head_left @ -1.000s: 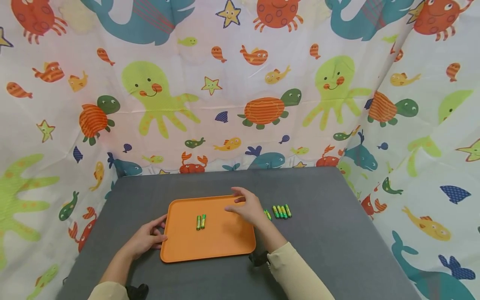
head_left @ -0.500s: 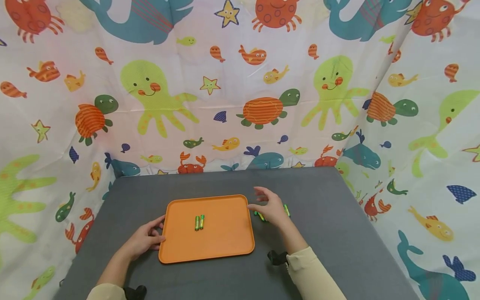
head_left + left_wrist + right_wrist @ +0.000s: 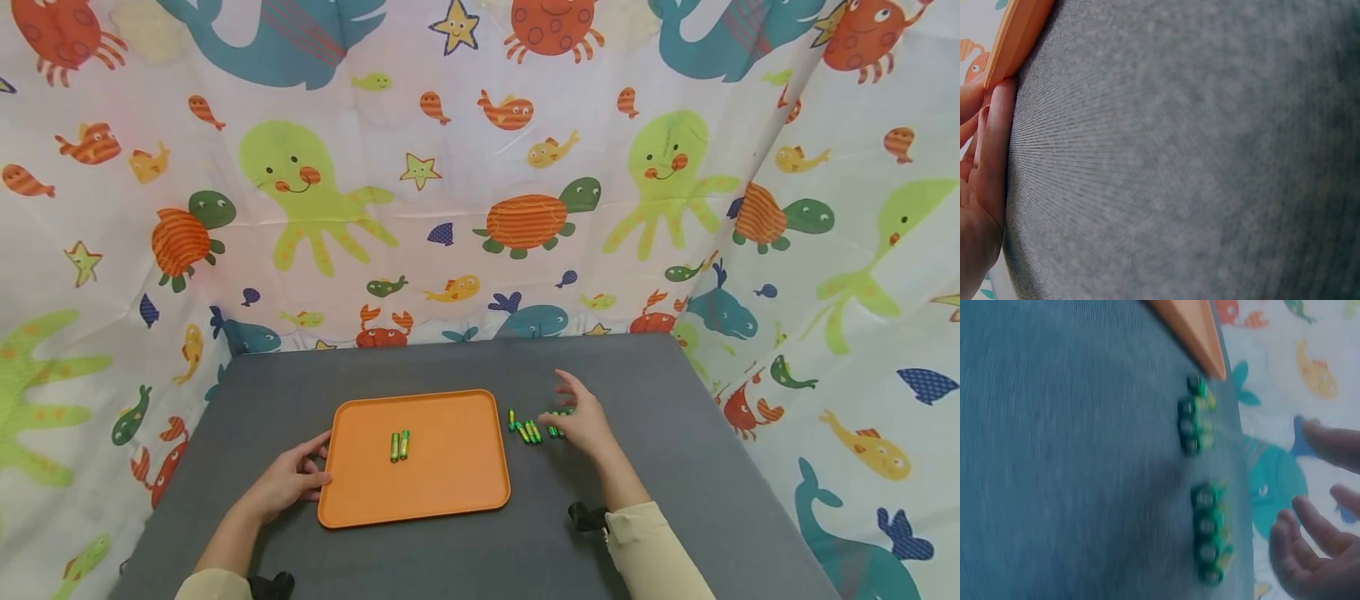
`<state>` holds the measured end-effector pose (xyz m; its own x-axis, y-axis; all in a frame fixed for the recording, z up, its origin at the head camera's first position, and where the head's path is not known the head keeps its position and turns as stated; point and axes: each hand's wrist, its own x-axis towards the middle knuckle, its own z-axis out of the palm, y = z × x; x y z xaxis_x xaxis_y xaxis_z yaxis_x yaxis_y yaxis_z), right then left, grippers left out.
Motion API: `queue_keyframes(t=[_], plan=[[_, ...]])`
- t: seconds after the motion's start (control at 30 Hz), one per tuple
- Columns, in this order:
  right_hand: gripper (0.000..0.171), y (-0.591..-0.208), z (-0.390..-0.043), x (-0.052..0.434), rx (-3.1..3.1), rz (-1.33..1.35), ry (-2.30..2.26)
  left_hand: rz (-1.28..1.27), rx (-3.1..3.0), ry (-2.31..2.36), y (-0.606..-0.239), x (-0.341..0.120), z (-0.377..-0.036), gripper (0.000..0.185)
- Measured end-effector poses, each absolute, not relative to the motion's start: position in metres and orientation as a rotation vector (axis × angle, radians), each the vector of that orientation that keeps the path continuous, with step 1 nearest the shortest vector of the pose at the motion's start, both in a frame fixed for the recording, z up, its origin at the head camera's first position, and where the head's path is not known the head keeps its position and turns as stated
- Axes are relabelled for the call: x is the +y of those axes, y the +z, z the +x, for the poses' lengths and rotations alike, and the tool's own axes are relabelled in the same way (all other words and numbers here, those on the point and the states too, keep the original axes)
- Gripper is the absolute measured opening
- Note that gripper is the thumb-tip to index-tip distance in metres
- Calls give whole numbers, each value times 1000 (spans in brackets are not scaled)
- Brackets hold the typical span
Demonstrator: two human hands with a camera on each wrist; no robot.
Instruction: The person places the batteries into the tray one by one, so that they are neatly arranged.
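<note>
An orange tray [image 3: 450, 483] lies on the table, with two green-and-yellow batteries [image 3: 404, 445] side by side near its middle. My left hand [image 3: 288, 477] is at the tray's left edge; in the left wrist view its thumb and a finger [image 3: 1002, 103] pinch the rim. Several more batteries [image 3: 528, 432] lie in a row just right of the tray. Over a second row of batteries [image 3: 553, 432] hovers my right hand [image 3: 591, 423], fingers spread and holding nothing, partly hiding them. Both rows show, blurred, in the right wrist view, where the hand [image 3: 1319, 550] is apart from them.
A grey cloth-covered table [image 3: 420, 558] carries everything. Behind it and at both sides hangs a white curtain [image 3: 457, 317] printed with sea animals. A black wrist device [image 3: 588, 517] sits on the right forearm.
My right hand has moved right from over the tray, past its right edge, to the far battery row, uncovering the nearer row. The left hand stays at the tray's edge.
</note>
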<state>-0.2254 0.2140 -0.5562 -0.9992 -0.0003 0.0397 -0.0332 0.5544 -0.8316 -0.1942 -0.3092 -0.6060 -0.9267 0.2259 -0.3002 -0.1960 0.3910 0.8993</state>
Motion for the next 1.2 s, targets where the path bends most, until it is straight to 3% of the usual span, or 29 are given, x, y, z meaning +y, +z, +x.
queue_keyframes(t=[0.37,1.2], plan=[[100,-576,-225,254,-2872,52,1440,-4,2285,1542,-604,-306,-193,82],[62,-593,-233,268,-3007,-43,1287,10,2282,1532,-598,-303,-194,82]])
